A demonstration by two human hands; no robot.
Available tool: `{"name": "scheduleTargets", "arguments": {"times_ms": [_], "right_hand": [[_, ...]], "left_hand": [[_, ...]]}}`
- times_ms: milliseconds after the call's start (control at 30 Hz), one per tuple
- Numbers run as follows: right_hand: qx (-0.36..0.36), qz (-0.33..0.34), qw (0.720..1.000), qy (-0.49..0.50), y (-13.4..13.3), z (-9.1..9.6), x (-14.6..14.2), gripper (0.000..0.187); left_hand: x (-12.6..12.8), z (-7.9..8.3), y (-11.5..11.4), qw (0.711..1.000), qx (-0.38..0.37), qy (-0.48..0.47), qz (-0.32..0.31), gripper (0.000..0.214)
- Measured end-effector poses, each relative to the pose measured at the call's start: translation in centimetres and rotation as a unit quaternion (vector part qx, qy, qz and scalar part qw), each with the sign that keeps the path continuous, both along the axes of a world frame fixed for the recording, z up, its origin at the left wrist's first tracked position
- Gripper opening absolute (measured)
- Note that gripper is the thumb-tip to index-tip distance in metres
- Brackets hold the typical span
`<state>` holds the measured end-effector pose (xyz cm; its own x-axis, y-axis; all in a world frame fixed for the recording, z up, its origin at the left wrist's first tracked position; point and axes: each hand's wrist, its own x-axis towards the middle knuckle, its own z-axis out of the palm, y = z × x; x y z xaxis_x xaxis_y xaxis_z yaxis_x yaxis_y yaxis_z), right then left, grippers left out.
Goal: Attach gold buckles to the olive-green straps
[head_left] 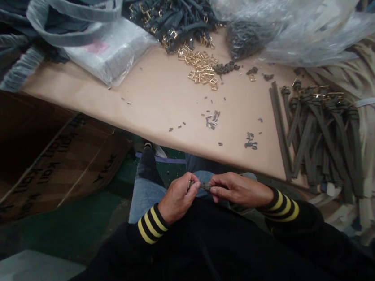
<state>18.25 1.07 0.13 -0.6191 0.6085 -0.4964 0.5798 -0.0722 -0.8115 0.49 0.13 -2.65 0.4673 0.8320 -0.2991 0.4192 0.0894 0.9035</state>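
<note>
A short dark strap (206, 186) sits between the two hands, over the lap, just short of the near edge of the table (156, 103). The left hand (179, 198) is curled nearly shut, its fingertips pinching what looks like a small metal piece (191, 184) at one end. The right hand (240, 190) grips the other end between thumb and fingers, close and steady. Gold buckles (201, 64) lie heaped farther up the table, and buckled straps (322, 138) lie toward its right end.

Glossy gold-toned metal buckles (200, 69), matt dark straps (323, 143), crinkled clear plastic sheeting (309, 23), smooth tan tabletop (155, 94), rough corrugated cardboard (52, 169)
</note>
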Motion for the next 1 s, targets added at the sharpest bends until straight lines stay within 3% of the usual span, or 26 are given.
{"name": "scheduleTargets", "arguments": {"times_ms": [100,333,567,700,800,900,1000], "right_hand": [[0.026,-0.024,0.999,0.014,-0.1,-0.6,-0.1,0.02],[0.002,-0.078,0.996,0.034,-0.3,-1.2,-0.4,0.025],[-0.104,-0.063,0.992,0.033,0.1,-0.1,-0.8,0.019],[-0.008,-0.072,0.997,0.015,0.5,-0.4,-0.6,0.02],[0.035,-0.094,0.995,0.004,1.1,0.1,-0.1,0.021],[0.075,-0.108,0.991,-0.032,2.0,2.6,1.6,0.018],[0.147,-0.139,0.975,-0.095,3.7,5.9,5.8,0.022]], "left_hand": [[-0.1,-0.1,-0.1,1.0,0.007,0.001,-0.01,0.01],[0.3,-0.2,-0.4,0.998,0.055,0.01,-0.019,0.013],[1.0,-0.7,-0.9,0.971,0.22,0.091,-0.024,0.016],[1.6,-1.2,0.1,0.941,0.331,0.063,-0.028,0.013],[2.6,-0.6,1.5,0.919,0.391,0.027,-0.049,0.01],[3.5,0.8,3.5,0.904,0.424,0.025,-0.051,0.021],[3.9,1.7,6.5,0.901,0.431,0.05,0.005,0.032]]}}
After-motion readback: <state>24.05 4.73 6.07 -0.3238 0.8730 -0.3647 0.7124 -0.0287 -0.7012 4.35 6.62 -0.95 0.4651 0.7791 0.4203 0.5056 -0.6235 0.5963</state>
